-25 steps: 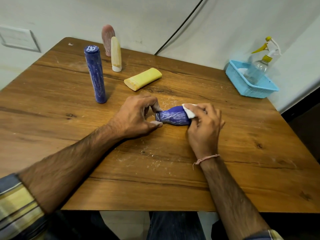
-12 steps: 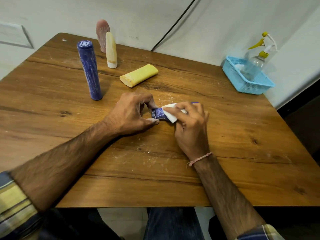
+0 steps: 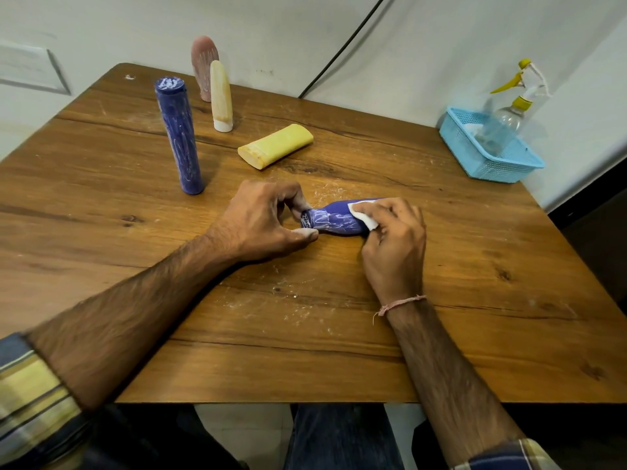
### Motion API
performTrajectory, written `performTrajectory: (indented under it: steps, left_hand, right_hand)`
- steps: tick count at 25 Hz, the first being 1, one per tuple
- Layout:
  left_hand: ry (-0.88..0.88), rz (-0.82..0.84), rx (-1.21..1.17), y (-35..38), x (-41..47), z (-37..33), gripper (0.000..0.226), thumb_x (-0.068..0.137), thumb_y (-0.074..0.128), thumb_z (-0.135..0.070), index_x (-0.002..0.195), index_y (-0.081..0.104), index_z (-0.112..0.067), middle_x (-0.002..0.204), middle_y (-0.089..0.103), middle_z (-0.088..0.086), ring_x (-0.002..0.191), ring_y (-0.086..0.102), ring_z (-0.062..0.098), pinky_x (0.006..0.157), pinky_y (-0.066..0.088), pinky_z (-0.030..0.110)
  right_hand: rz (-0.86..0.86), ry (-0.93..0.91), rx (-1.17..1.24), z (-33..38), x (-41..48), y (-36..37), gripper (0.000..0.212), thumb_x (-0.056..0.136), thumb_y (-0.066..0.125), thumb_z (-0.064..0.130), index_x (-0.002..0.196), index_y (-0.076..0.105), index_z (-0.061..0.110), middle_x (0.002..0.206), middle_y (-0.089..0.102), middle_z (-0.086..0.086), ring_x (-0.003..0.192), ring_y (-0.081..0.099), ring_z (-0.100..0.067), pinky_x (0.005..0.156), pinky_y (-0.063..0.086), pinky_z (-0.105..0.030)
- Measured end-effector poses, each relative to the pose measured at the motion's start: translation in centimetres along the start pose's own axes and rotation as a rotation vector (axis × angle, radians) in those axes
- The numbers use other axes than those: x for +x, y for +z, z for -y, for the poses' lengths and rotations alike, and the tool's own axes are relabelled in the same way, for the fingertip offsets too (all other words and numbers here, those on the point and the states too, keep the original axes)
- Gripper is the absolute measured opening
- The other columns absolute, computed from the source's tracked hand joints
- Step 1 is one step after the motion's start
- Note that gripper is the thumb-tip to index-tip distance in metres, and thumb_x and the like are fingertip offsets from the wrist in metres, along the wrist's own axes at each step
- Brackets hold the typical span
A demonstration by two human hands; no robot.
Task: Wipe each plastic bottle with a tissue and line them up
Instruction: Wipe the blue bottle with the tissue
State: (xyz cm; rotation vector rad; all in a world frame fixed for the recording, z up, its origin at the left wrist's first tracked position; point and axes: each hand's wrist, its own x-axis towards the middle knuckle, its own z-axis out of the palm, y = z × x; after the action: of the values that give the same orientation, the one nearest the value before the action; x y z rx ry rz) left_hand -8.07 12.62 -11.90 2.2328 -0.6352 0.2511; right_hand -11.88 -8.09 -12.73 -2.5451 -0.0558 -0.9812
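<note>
Right of the tall upright bottle (image 3: 178,137), the left hand (image 3: 268,222) pinches the lying small blue bottle (image 3: 334,220) by its cap while the right hand (image 3: 393,239), curled on the tissue (image 3: 364,218), has drawn it back toward the base — streaks remain, wiping likely unfinished.

Wooden table (image 3: 475,334) w/ dark grain lines, pale scuffs. White wall (image 3: 441,45) beyond the left hand (image 3: 264,222); black cable (image 3: 342,45) runs down it to the table's far edge. Wall panel (image 3: 30,67) far left of that hand. Dark area beside the table, right of the right hand (image 3: 393,245).
</note>
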Motion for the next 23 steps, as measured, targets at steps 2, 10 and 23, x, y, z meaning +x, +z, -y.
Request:
performTrajectory:
  steps: [2,10,23]
  left_hand:
    - [-0.012,-0.005,0.001,0.0,0.0,0.1,0.029,0.074,0.087,-0.036,0.094,0.072,-0.021,0.072,0.062,-0.019,0.06,0.055,-0.003,0.051,0.041,0.009]
    - [0.009,-0.014,0.012,0.2,0.1,0.1,0.03,0.073,0.088,-0.033,0.094,0.072,-0.019,0.081,0.067,-0.014,0.062,0.054,-0.006,0.054,0.04,0.008]
    - [0.098,-0.049,0.066,0.2,-0.2,-0.3,0.033,0.074,0.086,-0.022,0.099,0.068,-0.012,0.097,0.061,-0.006,0.077,0.047,-0.01,0.065,0.034,0.006]
  right_hand:
    - [0.056,-0.149,0.053,0.6,-0.3,0.0,0.049,0.075,0.052,-0.02,0.105,0.075,0.01,0.099,0.065,-0.009,0.097,0.056,-0.027,0.083,0.051,-0.038]
    - [0.072,-0.128,0.057,1.2,-0.2,0.1,0.047,0.077,0.051,-0.016,0.107,0.074,0.011,0.103,0.065,-0.008,0.098,0.056,-0.027,0.083,0.051,-0.043]
    - [0.045,-0.223,0.016,2.2,-0.4,0.2,0.045,0.078,0.051,-0.01,0.11,0.073,0.013,0.106,0.066,-0.007,0.097,0.058,-0.028,0.08,0.046,-0.04]
